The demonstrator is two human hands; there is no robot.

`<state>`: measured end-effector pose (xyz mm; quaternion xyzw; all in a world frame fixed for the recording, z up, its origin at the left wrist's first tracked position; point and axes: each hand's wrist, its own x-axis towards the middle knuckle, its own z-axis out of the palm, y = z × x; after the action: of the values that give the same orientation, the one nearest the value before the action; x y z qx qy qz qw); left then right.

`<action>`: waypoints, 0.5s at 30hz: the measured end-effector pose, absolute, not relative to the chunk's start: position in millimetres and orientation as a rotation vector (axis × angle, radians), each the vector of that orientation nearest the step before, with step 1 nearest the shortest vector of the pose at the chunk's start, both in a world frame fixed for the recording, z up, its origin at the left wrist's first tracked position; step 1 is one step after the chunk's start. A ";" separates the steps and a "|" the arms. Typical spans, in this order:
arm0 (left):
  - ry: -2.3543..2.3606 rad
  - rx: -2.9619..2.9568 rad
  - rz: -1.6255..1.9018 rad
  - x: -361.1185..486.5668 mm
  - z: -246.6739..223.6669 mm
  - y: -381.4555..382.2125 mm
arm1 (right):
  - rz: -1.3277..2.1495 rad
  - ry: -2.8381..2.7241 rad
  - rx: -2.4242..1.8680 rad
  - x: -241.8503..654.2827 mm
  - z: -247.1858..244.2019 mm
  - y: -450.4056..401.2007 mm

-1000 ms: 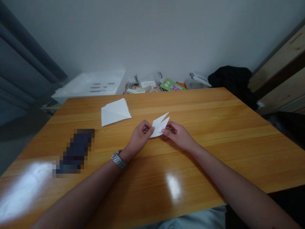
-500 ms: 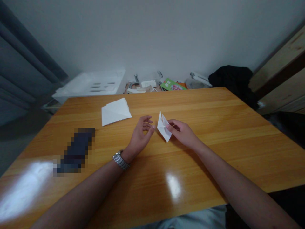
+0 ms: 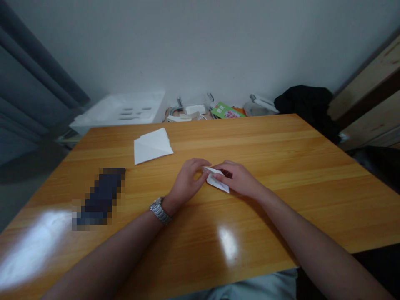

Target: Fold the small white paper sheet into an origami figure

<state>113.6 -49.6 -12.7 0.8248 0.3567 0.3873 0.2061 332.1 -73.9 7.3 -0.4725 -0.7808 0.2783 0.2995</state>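
– Starting with the left hand (image 3: 187, 179), how far open?
– Nearly closed at the tips. Bends the fingers over in an arch, with a small gap behind the tips, and brings the thumb up to meet the near end of the folded white paper (image 3: 220, 183). Has hold of just that left end, lightly by the look of it.
– And with the right hand (image 3: 240, 178)?
– Closed in a pinch. Lays the thumb across the upper face of the paper and tucks the fingers behind, curled and partly hidden. Can't tell exactly how far around the back.
– Held where, then?
– Between both hands, over the middle of the wooden table (image 3: 256, 233), with one pointed corner slanting down toward the wearer. Can't tell whether touching the tabletop.
– Anything on the left wrist?
– Wearing a metal watch (image 3: 160, 211) there.
– And farther out?
– Look beyond the left hand for a stack of white paper (image 3: 153, 146), lying flat. Nearer, to the left, see a dark pixelated object (image 3: 102, 195). Past the far edge, find a white tray (image 3: 125, 109) and a green booklet (image 3: 226, 111).
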 end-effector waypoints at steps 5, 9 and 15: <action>1.029 2.267 1.080 113.1 -15.6 -46.7 | 0.752 -2.025 -1.251 332.7 5.7 -73.1; 1.020 2.226 1.104 113.6 -15.3 -47.6 | 0.768 -1.960 -1.263 332.7 2.4 -72.3; 1.049 2.084 1.035 114.4 -15.8 -50.6 | 0.757 -1.920 -1.267 332.9 -0.9 -70.4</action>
<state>114.4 -50.6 -15.8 0.7812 0.3934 0.3881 0.2905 332.9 -70.4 -0.9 -0.4897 -0.7421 0.2926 0.3519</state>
